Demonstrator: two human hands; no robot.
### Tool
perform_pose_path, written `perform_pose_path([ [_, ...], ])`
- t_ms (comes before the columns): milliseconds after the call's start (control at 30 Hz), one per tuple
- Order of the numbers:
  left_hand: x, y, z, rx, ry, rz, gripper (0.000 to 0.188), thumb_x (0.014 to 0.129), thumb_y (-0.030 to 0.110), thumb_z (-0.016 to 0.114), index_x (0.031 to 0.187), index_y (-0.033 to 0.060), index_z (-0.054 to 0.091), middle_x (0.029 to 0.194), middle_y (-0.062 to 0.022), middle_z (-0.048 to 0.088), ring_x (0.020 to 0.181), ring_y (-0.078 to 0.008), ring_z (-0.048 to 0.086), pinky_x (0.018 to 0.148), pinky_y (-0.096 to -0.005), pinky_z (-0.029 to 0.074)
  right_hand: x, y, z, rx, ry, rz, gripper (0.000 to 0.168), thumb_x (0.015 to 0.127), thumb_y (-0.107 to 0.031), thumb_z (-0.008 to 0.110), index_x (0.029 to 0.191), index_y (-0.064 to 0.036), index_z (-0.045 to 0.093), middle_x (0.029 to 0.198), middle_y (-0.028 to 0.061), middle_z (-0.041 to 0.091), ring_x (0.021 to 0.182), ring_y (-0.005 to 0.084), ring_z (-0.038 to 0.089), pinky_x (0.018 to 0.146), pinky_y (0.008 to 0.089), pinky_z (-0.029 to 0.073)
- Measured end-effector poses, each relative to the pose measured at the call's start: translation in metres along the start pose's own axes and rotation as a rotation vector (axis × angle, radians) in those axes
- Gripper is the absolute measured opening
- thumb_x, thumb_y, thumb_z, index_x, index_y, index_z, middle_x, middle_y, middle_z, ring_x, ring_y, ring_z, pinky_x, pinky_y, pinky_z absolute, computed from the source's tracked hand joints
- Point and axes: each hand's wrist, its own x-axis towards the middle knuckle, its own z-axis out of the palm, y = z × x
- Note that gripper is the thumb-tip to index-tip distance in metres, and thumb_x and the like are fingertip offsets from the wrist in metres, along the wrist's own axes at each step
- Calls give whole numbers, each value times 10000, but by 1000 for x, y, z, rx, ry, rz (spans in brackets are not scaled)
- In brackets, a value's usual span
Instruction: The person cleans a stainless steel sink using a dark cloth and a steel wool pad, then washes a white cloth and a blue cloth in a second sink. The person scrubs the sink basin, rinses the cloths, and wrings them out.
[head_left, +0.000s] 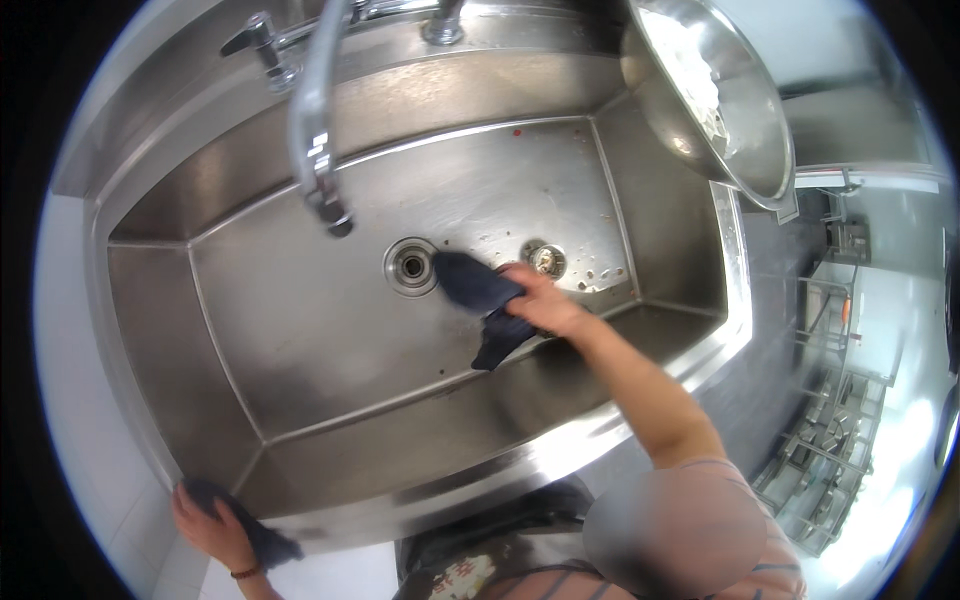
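My right hand (546, 301) grips a dark blue-grey cloth (476, 283) over the floor of a stainless steel sink (315, 330). One end of the cloth reaches the rim of the sink drain (412, 267); another part hangs below my fingers. Just beyond that hand sits a small round strainer (546, 261) with pale scraps in it. At the sink's near left corner, my left hand (214, 529) presses a second dark cloth (259, 529) against the rim, its fingers spread over it.
A curved metal faucet (315, 135) reaches over the basin from the back, with a lever handle (262, 45) to its left. Tilted at the back right is a large steel bowl (757, 90) with white contents. Food crumbs (592, 281) dot the basin's right side. Racks of metal pans (825, 427) stand farther right.
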Motion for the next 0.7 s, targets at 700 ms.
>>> perform_pose_path([
  [700,28,527,174,-438,-304,906,137,720,119,507,807,101,611,831,-22,551,904,-212,478,737,-373,377,49,110,-55,-470,274,757,624,632,-192,652,1197,-105,402,1184,198,339,1059,391,424,908,430,393],
])
